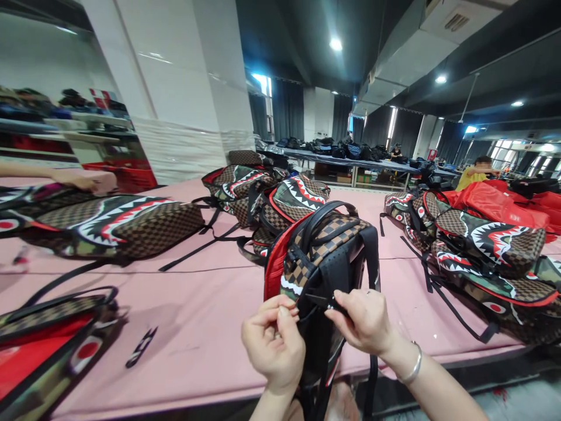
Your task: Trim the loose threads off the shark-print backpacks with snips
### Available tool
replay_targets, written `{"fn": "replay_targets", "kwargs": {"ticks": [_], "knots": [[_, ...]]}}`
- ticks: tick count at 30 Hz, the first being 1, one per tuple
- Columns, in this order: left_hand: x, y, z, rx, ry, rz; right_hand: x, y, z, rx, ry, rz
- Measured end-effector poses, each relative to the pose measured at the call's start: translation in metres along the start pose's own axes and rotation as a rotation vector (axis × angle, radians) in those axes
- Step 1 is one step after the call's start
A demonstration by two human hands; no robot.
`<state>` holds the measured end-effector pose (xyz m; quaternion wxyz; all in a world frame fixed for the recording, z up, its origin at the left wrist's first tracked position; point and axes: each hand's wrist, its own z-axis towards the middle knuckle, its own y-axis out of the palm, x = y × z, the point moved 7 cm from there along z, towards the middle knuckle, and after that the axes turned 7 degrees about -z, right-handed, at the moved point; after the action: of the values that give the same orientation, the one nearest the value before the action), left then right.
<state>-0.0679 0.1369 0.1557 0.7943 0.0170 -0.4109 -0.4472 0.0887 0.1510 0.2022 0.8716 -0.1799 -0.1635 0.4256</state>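
A backpack (337, 240) with brown-and-black checks, red lining and black straps stands upright before me at the table's front edge. At its near side, my left hand (274, 345) is closed in a pinch; anything between the fingertips is too small to make out. My right hand (366, 321), with a silver bangle on the wrist, is closed on a dark, narrow strap piece (318, 298) at the backpack's side. The two hands are a short way apart. A small pair of black thread snips (141, 347) lies on the pink tabletop (188, 351) to the left.
An open backpack (65, 339) with red lining lies at the near left. Another backpack (123, 225) lies behind it, near another person's arm (56, 175). Piled backpacks stand at the middle back (284, 199) and on the right (491, 245), by red cloth (504, 204).
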Motion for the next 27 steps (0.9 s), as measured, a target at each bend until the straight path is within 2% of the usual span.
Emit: {"fn": "replay_targets", "kwargs": {"ticks": [3,10,19,27], "knots": [[0.000,0.000,0.000,0.004,0.012,-0.007,-0.004,0.004,-0.004,-0.019,-0.116,-0.122],[0.001,0.000,0.000,0.009,0.029,0.014,-0.010,0.008,0.001,-0.015,-0.192,-0.207],[0.004,0.002,-0.001,0.006,0.045,0.032,-0.011,0.007,0.004,-0.025,-0.238,-0.240],[0.003,0.002,-0.002,-0.033,0.113,0.064,-0.015,0.002,0.011,-0.044,-0.252,-0.291]]}}
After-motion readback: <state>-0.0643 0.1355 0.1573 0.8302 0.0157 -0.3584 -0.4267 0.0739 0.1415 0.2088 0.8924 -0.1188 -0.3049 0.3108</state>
